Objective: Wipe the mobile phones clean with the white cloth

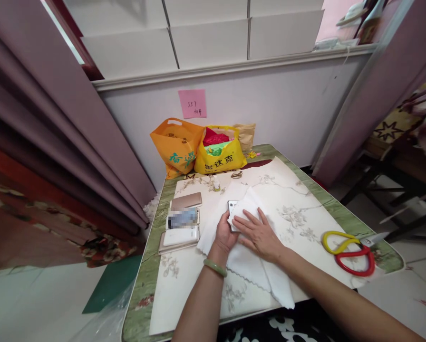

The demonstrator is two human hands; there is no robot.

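My left hand [224, 232] is closed around the lower left edge of a smartphone [231, 207], whose camera corner is uncovered. A white cloth [252, 271] with a scalloped edge lies over part of the phone and spreads out beneath both hands. My right hand [259, 235] rests flat on the cloth over the phone, its fingers stretched and apart. Most of the phone is hidden by cloth and fingers. Left of my hands lie a pinkish phone or case [187, 200], a phone with a blurred patch [198, 217] and a white phone [180, 236] on a pale flat item.
Scissors with yellow and red handles [355, 266] lie at the table's right edge. An orange bag [179, 142], a yellow bag [220, 164] and a brown paper pouch [246, 136] stand at the back. A small bottle [217, 184] is on the floral tabletop [291, 190].
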